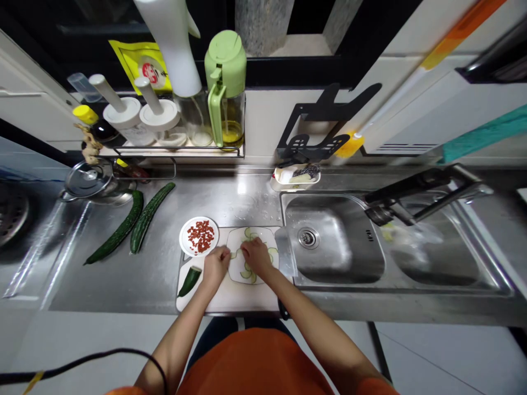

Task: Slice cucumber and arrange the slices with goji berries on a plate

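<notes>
A white, rounded-square plate (235,272) lies on a pale cutting board (230,299). Thin cucumber slices (248,273) are spread in a pattern on it. At the plate's left edge, my left hand (216,267) has its fingers pinched together beside a small slice; what they hold is hidden. Over the plate's middle, my right hand (257,258) has its fingers bent down and together, covering whatever is in them. A cut cucumber piece (190,281) rests left of my left hand. Behind it stands a round white dish of small red bits (201,236).
A wide-bladed knife (285,252) lies along the board's right edge, beside the double sink (335,241). Two whole cucumbers (151,216) and a lidded pot (88,178) are at left. A rack (181,152) above the counter holds jars and a green oil bottle (226,88).
</notes>
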A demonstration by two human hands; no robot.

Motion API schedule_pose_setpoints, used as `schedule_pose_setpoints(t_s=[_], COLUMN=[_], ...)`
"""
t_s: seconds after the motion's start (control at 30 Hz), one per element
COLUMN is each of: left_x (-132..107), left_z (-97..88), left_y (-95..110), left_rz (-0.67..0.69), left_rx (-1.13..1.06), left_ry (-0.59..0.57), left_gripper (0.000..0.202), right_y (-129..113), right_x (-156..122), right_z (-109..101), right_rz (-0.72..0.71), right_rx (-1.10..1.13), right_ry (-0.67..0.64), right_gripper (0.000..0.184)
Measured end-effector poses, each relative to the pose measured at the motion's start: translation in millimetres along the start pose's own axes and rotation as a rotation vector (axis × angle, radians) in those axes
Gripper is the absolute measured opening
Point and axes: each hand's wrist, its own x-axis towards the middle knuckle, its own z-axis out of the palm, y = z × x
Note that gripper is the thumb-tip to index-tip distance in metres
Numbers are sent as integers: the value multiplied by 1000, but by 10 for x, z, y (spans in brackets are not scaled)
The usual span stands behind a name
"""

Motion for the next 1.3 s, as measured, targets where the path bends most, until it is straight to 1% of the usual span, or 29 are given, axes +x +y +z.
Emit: schedule_pose_setpoints(t_s=[0.13, 0.33, 0.57, 0.87, 1.03, 1.17, 1.3], left_x=[11, -8, -22, -29, -33, -72, -191], left_z=[18, 15, 7, 21, 39, -10, -121], left_y=[-20, -31, -14, -41, -43, -23, -71], left_rz=[48, 32, 15, 52, 8, -27, -23], left_rx=[75, 97, 16, 15, -50, -110, -66], left_ry=[18, 23, 19, 23, 26, 75, 101], left_gripper=[12, 9, 9, 10, 11, 20, 24], right_y=[-16, -18, 27, 69, 62, 50, 64], right_x=[8, -7, -15, -32, -41, -90, -212], right_z=[35, 39, 75, 90, 64, 7, -26], right_rz=[-34, -97, -149, -175, -168, -143, -122], right_rx=[-43, -100, -133, -138, -134, -117, -41], right_ry=[15, 26, 28, 31, 22, 39, 109], right_gripper=[17, 17, 17, 19, 21, 23, 23])
